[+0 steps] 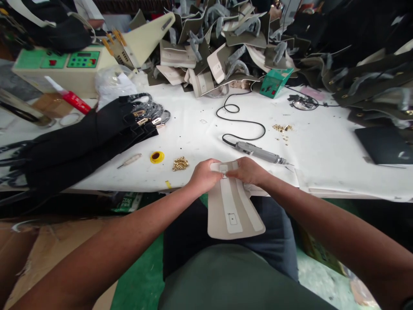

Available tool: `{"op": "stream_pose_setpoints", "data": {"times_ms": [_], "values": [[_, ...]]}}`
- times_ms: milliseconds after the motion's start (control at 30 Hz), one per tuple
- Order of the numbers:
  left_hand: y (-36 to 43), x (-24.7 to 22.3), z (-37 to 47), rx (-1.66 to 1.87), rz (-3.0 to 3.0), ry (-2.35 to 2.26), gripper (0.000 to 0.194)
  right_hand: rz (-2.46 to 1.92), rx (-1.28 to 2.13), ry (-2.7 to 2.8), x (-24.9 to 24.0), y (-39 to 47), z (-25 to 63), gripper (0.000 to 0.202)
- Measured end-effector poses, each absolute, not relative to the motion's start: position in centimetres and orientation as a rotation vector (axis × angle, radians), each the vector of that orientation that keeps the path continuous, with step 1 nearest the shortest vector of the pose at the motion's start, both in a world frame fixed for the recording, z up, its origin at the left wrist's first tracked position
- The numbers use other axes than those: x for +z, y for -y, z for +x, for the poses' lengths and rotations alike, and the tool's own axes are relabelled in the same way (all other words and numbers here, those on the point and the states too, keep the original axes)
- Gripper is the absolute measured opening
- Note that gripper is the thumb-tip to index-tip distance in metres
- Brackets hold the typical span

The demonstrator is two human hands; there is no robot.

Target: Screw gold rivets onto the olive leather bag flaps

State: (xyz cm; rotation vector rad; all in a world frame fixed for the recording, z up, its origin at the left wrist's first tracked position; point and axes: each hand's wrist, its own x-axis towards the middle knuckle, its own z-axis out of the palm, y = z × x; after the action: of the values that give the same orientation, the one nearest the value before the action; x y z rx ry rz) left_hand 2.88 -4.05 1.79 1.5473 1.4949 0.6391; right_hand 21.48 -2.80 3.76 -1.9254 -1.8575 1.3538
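My left hand (205, 175) and my right hand (247, 171) grip the far end of a beige bag panel (216, 215), one on each side. Both thumbs press close together near a small marked rectangle at that end; the fingers underneath are hidden. White strips run along the panel, and a second drawn rectangle with a dot shows at its near end, which hangs over my lap. Just beyond my right hand lies a grey electric screwdriver (258, 151) with a black cord. A small heap of gold hardware (180, 163) sits to the left of my left hand.
On the white table (193, 129) are a yellow tape roll (157, 157), a thin pointed tool (129, 160), scattered gold bits (282, 128) and a green control box (274, 82). Black bag pieces (77, 142) lie left; beige pieces (213, 60) pile up behind. A machine (77, 64) stands back left.
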Motion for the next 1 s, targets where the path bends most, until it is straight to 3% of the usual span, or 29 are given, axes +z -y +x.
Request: {"op": "stream_pose_setpoints", "data": {"times_ms": [267, 433, 600, 833, 1000], "values": [[3.4, 2.2, 3.3, 0.492, 1.722, -1.505, 0.031, -2.024, 1.276, 2.051, 3.9, 1.9, 21.1, 0.021], [4.4, 2.5, 2.8, 0.649, 1.974, -1.547, 0.057, -2.028, 1.237, 2.088, 3.7, 1.8, 21.0, 0.026], [4.9, 0.6, 2.1, 0.668, 2.298, -1.379, 0.022, -2.007, 1.237, 2.108, 3.8, 1.5, 21.0, 0.023], [4.7, -0.4, 1.8, 0.697, 2.256, -1.419, 0.024, -1.969, 1.187, 2.170, 4.7, 1.9, 21.0, 0.025], [4.2, -0.6, 1.7, 0.724, 2.257, -1.403, 0.021, -1.866, 0.921, 1.962, 5.9, 2.9, 25.0, 0.026]]}}
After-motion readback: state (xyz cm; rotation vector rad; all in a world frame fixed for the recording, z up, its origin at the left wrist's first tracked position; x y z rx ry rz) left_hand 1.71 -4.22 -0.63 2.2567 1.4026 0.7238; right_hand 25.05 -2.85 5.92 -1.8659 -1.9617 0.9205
